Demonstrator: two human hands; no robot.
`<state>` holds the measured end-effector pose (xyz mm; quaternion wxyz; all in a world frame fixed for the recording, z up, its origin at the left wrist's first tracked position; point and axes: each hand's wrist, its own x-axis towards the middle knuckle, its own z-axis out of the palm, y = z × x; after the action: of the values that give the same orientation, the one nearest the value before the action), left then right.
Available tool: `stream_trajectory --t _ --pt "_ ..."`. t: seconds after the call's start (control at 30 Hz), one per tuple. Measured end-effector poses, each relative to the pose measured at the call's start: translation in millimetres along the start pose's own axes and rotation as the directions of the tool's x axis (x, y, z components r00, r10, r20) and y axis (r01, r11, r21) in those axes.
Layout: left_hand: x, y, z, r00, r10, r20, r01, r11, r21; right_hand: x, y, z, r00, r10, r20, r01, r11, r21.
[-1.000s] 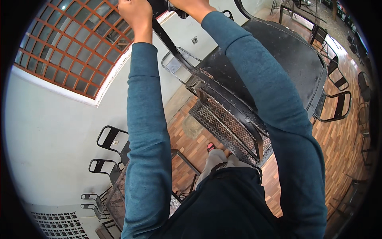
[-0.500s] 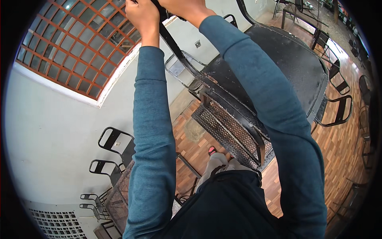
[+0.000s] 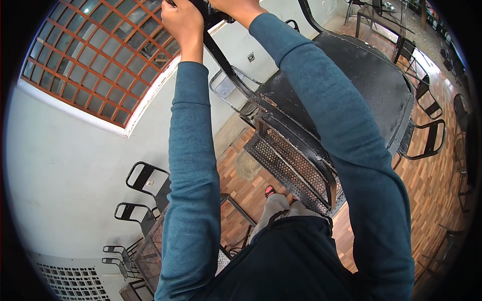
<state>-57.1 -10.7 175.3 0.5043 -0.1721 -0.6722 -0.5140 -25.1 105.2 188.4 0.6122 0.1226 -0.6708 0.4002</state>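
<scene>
Person's left hand (image 3: 184, 22) and right hand (image 3: 238, 10) at dark piece (image 3: 215, 14), far side — grip cut off, can't tell. Black chair (image 3: 361, 72) right, by perforated counter (image 3: 269, 158). Handling seems unfinished; remainder unclear.

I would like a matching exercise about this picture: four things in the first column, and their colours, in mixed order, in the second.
Things:
1. Nearest large chair seat
2. Left sleeve
3. Window grille
4. Wall

Colours:
A. Orange-brown
B. Whitish
C. Black
D. Teal-blue

Right pairs: 1-C, 2-D, 3-A, 4-B.
</scene>
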Motion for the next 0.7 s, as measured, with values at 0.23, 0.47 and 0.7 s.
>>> stream_trajectory --t 0.23,0.47,0.7 --pt "4.6 -6.1 -1.9 1.0 0.007 -0.03 -0.005 0.998 0.057 -9.9 -2.7 -4.7 0.994 0.106 0.035 -0.106 0.994 -0.01" --pt "4.1 12.2 -22.8 0.866 -0.158 0.475 0.482 0.517 -0.707 -2.4 7.5 -7.4 0.996 -0.077 0.048 0.079 0.996 -0.047" --pt "1.0 1.1 1.2 1.0 0.008 0.014 -0.007 0.998 -0.065 -13.6 18.0 -10.3 0.999 0.0 0.037 0.002 0.998 -0.063"
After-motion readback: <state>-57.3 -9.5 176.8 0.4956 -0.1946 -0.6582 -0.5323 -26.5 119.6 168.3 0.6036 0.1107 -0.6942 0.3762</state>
